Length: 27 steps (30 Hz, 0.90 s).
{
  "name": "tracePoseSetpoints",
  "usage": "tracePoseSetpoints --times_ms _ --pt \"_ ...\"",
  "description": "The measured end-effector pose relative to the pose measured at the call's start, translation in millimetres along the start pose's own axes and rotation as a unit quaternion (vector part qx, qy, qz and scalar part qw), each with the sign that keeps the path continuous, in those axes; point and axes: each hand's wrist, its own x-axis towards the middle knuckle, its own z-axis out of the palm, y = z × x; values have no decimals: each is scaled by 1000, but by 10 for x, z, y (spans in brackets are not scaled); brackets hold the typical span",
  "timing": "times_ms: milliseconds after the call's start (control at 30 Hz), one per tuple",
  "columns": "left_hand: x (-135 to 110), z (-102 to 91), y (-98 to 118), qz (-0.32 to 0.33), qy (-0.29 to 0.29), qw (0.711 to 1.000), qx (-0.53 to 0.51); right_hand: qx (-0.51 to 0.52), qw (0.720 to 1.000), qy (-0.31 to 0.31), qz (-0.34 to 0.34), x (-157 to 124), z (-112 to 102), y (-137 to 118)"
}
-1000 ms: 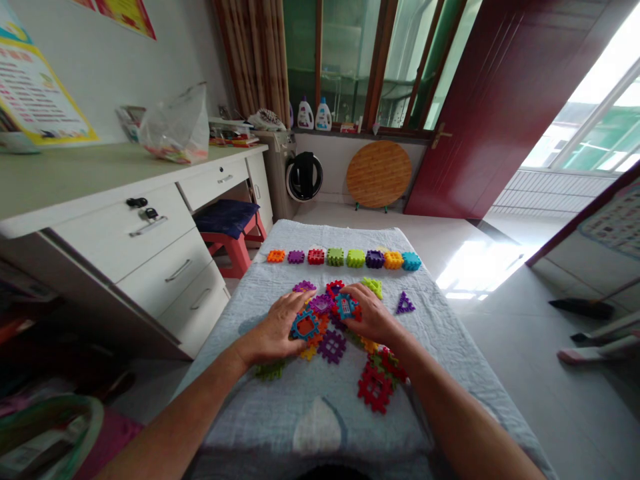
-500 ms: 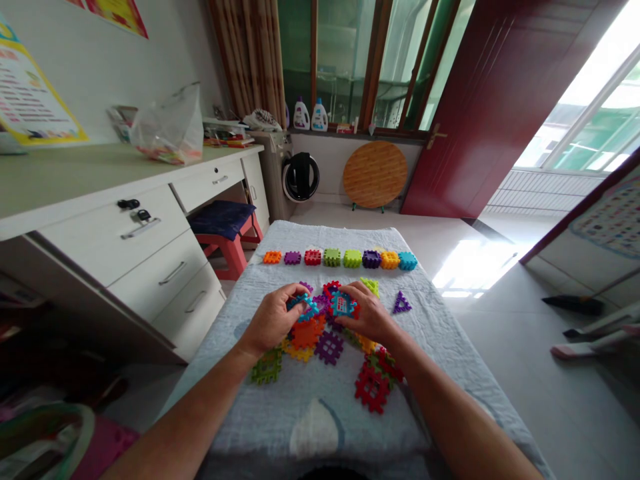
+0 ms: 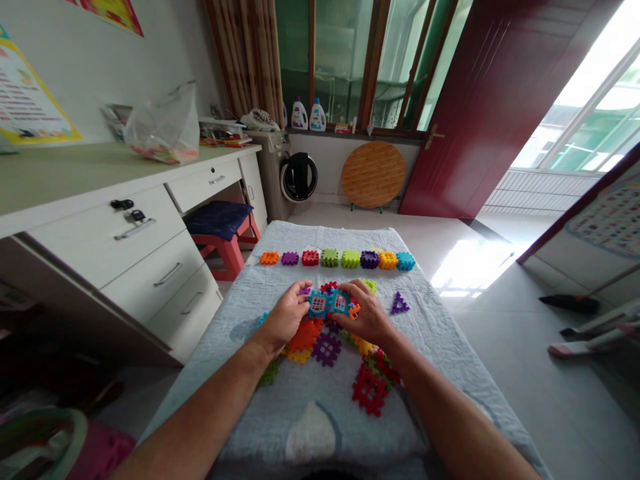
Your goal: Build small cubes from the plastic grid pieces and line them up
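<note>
A cloth-covered bench [image 3: 265,427], a row of toothed blocks [image 3: 351,259], and two blue pieces held between two hands.

Along the far edge, eight blocks are lined up from near the left edge to near the right. Over the middle, the left hand [image 3: 285,317] and right hand [image 3: 370,317] are turned toward each other, the fingers of each only slightly parted and bent onto one piece. Toward the near edge, right of the middle, a red piece [image 3: 370,392] is laid; an orange piece [image 3: 305,333] and a purple square [image 3: 327,349] are spread nearer the middle. The left blue piece [image 3: 318,304] and right blue piece [image 3: 341,302] are held side by side; whether they are interlocked cannot be made out. Near the right edge, a purple triangle [image 3: 399,303] is set apart.
</note>
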Motion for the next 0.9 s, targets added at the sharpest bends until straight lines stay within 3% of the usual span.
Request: tracePoseSetpoints --times_ms 133,267,433,667,800,900 --pt "23 -39 -44 76 -31 993 88 14 1000 1 13 10 -36 -31" --pt "32 -87 -83 189 -51 960 201 55 998 -1 27 31 -119 -50" --pt "-1 -50 -108 259 -50 935 236 89 996 -19 15 33 -141 -65" --pt "-85 37 -113 292 -2 917 272 105 992 -66 39 14 -84 -140" --pt "-115 85 -134 276 12 931 240 107 992 -62 35 22 -77 -149" --pt "-118 134 -149 250 28 956 154 97 993 -54 30 19 -68 -115"
